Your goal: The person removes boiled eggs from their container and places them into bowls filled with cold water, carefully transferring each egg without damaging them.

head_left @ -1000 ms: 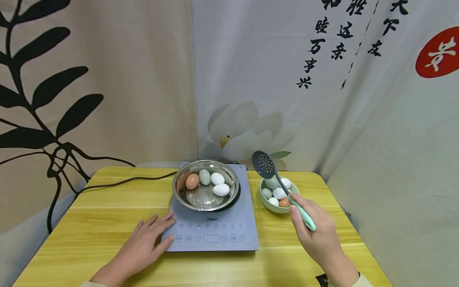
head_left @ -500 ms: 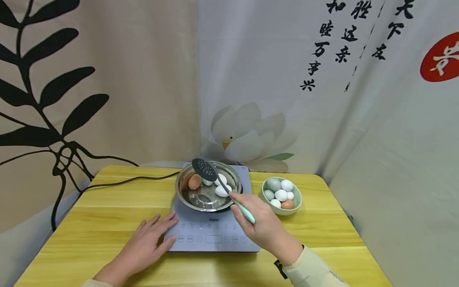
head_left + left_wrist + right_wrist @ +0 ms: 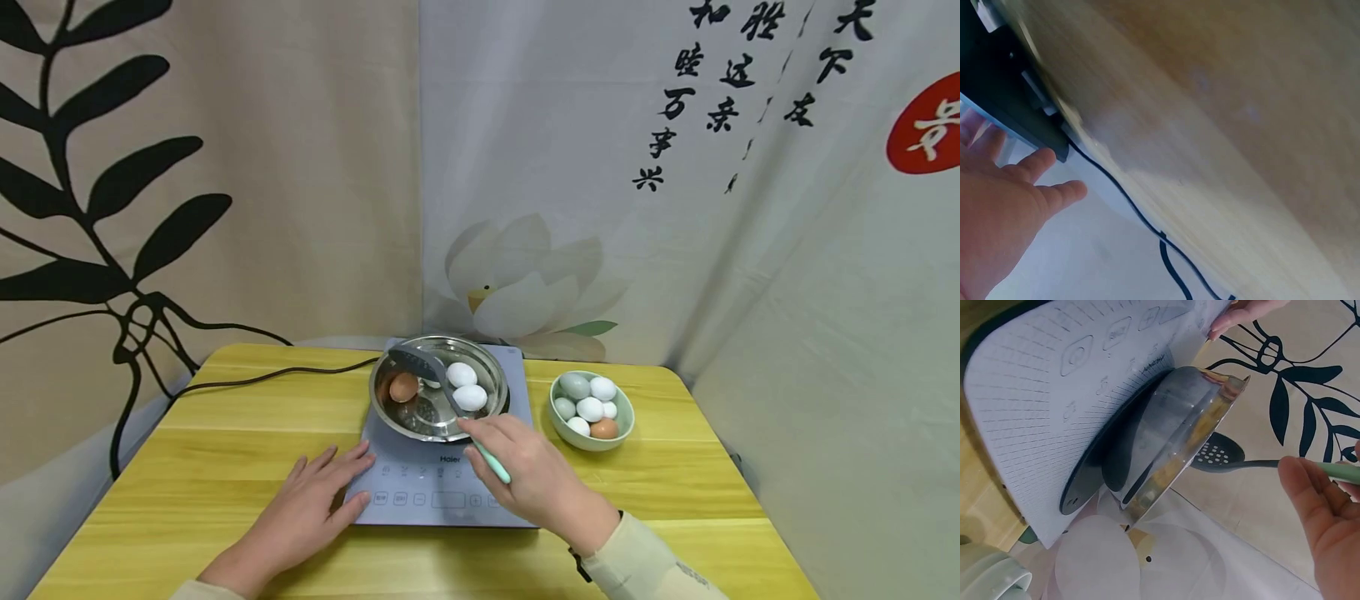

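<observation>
My right hand (image 3: pixel 528 471) grips the mint-green handle of a skimmer (image 3: pixel 438 371) with a dark, perforated head. That head tilts down over the left part of a steel pan (image 3: pixel 420 429) and overlaps the eggs there. One brown egg (image 3: pixel 403 387) and two white eggs (image 3: pixel 470 397) lie in the pan; another pale egg is mostly hidden behind the skimmer. In the right wrist view the skimmer's head (image 3: pixel 1219 450) dips past the pan's rim. With fingers spread, my left hand (image 3: pixel 300 508) rests at the left edge of the induction cooker (image 3: pixel 420 475) under the pan.
Right of the cooker stands a pale green bowl (image 3: pixel 592 443) with several white, greenish and brown eggs. A black cord (image 3: pixel 270 379) runs from behind the cooker across the wooden table (image 3: pixel 225 433) to the left. A printed cloth (image 3: pixel 540 167) hangs behind.
My right hand has carried the skimmer left from over the bowl to above the pan, then lowered its head toward the eggs. My left hand has stayed at the cooker's edge.
</observation>
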Motion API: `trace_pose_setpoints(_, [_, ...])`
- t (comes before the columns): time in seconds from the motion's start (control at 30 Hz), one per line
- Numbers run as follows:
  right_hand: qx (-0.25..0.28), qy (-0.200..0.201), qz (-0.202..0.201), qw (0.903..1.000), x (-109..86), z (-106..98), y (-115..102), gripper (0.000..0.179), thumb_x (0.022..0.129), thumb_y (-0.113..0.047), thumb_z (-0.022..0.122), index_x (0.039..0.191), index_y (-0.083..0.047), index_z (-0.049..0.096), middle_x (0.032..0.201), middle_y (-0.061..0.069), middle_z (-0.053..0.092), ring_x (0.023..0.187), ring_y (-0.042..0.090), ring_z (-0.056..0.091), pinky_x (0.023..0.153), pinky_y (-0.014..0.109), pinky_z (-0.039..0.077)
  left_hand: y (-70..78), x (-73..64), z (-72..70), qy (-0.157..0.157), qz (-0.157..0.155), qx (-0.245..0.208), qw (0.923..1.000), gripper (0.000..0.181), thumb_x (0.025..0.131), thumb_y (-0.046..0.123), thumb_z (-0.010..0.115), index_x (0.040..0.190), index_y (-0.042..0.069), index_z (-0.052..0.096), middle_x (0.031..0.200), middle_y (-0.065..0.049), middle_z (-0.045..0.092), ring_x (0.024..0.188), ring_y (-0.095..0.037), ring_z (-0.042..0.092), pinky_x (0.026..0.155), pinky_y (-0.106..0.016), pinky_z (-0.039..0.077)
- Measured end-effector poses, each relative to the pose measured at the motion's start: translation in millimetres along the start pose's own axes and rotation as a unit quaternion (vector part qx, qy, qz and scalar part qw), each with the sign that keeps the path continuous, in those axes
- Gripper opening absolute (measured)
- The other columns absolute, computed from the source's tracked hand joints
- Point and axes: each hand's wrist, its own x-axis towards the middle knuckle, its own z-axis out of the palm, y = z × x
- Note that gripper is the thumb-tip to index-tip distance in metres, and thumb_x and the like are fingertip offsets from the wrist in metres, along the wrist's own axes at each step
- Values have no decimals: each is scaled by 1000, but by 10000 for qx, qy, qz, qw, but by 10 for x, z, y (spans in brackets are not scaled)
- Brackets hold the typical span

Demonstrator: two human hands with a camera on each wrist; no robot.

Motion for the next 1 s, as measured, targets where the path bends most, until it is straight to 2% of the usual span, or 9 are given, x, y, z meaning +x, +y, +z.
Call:
trace_pose_setpoints(0.33, [364, -33, -270, 9990, -92, -136, -88, 32, 112, -23, 56, 136, -7, 69, 116, 1, 75, 101, 12, 73, 90, 23, 62, -18, -7, 7, 17, 1, 3, 10000, 51, 105, 49, 66, 150, 26, 64, 166, 4, 51, 148, -53, 49, 115, -85, 28])
trace_pose_setpoints(0.5, [639, -26, -184, 9978, -158, -217, -135, 32, 112, -22, 56, 137, -8, 69, 117, 0, 75, 103, 12, 73, 93, 22, 61, -18, -4, 4, 6, 4, -23, 10000, 51, 105, 49, 65, 151, 26, 63, 166, 4, 51, 148, -53, 48, 116, -85, 28])
trace_pose_setpoints(0.7, [1230, 110, 162, 9922, -293, -316, -107, 30, 111, -18, 58, 136, -5, 69, 119, 6, 77, 106, 17, 75, 98, 26, 61, -9, 6, -6, -39, -2, -17, 10000, 52, 105, 49, 65, 151, 26, 63, 167, 3, 51, 149, -53, 48, 116, -84, 28])
trace_pose_setpoints(0.8, [1738, 186, 478, 9834, -374, -346, -33, 30, 106, -8, 64, 134, -1, 70, 119, 11, 78, 105, 20, 76, 97, 24, 61, -5, 7, -13, -64, -28, 0, 10000, 52, 105, 50, 65, 151, 26, 63, 167, 3, 50, 149, -53, 48, 117, -84, 28])
trace_pose_setpoints(0.87, [2121, 246, 741, 9741, -420, -364, 16, 34, 100, 3, 67, 133, 2, 70, 118, 13, 79, 101, 21, 78, 93, 23, 62, -2, 6, -13, -90, -41, 22, 9999, 52, 105, 49, 65, 152, 26, 63, 167, 3, 50, 149, -53, 47, 117, -84, 27])
trace_pose_setpoints(0.93, [2585, 289, 1036, 9600, -465, -376, 58, 37, 95, 12, 66, 132, 5, 70, 114, 17, 79, 97, 21, 79, 87, 23, 64, 4, 6, -16, -112, -49, 13, 9999, 52, 105, 49, 65, 152, 26, 62, 168, 3, 49, 149, -53, 47, 117, -85, 27])
trace_pose_setpoints(1.0, [3084, 320, 1411, 9402, -503, -383, 92, 37, 95, 17, 62, 131, 8, 69, 111, 20, 79, 94, 20, 80, 83, 27, 66, 10, 7, -17, -131, -45, 0, 9999, 52, 106, 49, 65, 152, 26, 62, 168, 3, 49, 149, -53, 47, 117, -85, 28])
